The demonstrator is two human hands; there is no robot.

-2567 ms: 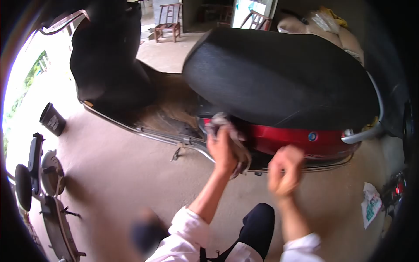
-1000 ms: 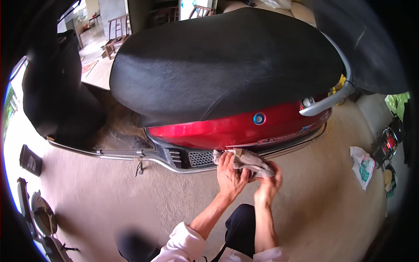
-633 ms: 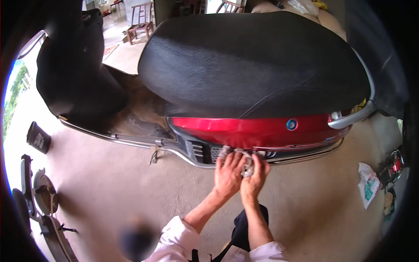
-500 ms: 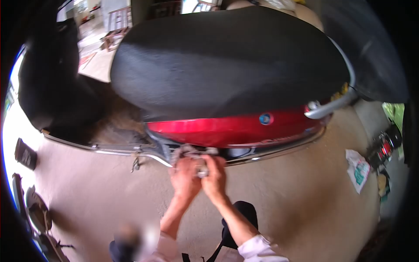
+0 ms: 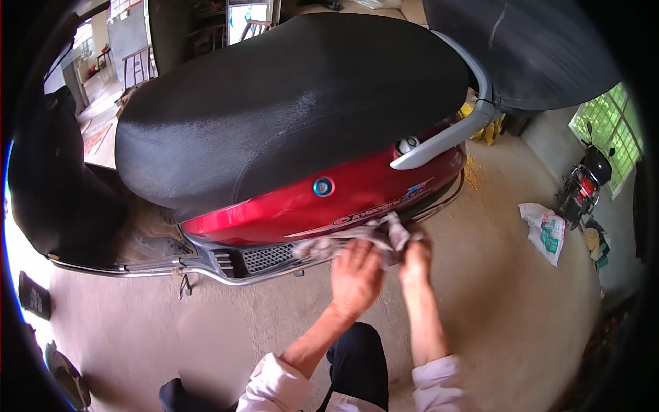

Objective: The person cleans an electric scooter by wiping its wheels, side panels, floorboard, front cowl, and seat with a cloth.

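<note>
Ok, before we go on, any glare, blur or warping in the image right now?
Head view: daylight blown out to white near the bin, pale sheen on the seat; head view: cloth and right hand look slightly blurred; head view: wide-angle warping, black corners, a smooth blurred patch at lower left.

Cloth (image 5: 393,235) at scooter (image 5: 274,209), lower near side; left hand (image 5: 355,275) and right hand (image 5: 417,261) on it. 1 bucket (image 5: 34,295) on floor (image 5: 494,329), far left; 1 bag (image 5: 546,233) right, just beside motorbike (image 5: 583,185). Chair (image 5: 139,67) behind seat (image 5: 295,110).

The side panel (image 5: 257,220) is glossy, the seat (image 5: 292,106) grained, the rag (image 5: 394,232) cloth, the grab rail (image 5: 443,142) smooth, perhaps metal.
</note>
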